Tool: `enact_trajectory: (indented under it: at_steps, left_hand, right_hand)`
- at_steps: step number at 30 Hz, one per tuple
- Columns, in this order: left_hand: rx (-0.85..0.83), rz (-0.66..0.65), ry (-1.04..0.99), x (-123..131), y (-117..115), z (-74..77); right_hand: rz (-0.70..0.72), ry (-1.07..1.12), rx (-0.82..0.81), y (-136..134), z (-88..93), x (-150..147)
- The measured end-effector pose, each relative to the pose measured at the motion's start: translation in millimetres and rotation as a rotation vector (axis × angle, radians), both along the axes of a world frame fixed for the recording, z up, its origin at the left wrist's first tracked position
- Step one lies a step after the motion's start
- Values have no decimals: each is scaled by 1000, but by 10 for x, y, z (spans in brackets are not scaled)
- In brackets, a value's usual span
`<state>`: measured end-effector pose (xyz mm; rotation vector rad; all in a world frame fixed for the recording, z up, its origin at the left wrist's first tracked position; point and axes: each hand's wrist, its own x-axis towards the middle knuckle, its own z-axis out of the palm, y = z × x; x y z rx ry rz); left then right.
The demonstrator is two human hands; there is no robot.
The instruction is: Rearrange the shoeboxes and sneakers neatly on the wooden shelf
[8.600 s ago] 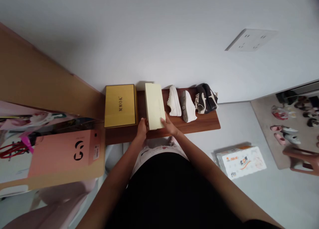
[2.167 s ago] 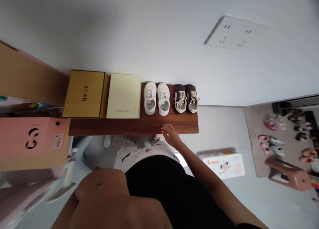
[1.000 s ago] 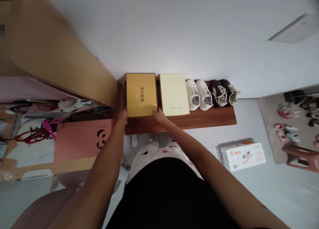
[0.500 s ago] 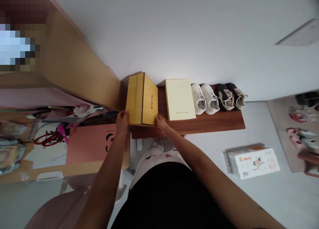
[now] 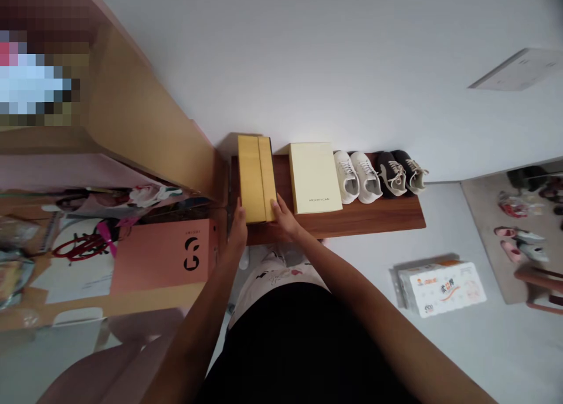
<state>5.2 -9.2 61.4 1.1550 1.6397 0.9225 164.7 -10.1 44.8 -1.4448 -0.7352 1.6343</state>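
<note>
A yellow shoe box (image 5: 254, 178) stands tipped on its side at the left end of a brown wooden shelf (image 5: 373, 221), its printed face turned out of sight. My left hand (image 5: 238, 228) grips its near left edge, and my right hand (image 5: 285, 217) grips the near right edge, thumb on the side. To the right of it lies a cream box (image 5: 315, 178) lettered MEIZHIYUAN. Beyond that sits a pair of white sneakers (image 5: 358, 177), then a pair of dark shoes (image 5: 401, 173) with light laces.
On the left, a desk (image 5: 145, 301) carries a pink box (image 5: 162, 254), papers and red cords. A wooden panel (image 5: 153, 105) rises beside the shelf. A white wrapped pack (image 5: 447, 288) lies on the floor at right, and pink shoes (image 5: 510, 250) rest farther right.
The yellow box has been rotated, so its MMOK face no longer shows and its side faces up. Both hands have stayed on it, the left hand shifting to the right.
</note>
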Motion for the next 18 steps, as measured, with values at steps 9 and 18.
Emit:
enact_trajectory:
  at_steps: [9,18]
  left_hand:
    - [-121,150,300,-316,309,-278]
    - [-325,142,-160,-295,352,-451]
  right_hand:
    - [-276,-4,-219,-4,-307,38]
    - [-81,-288,11,83,-412,59]
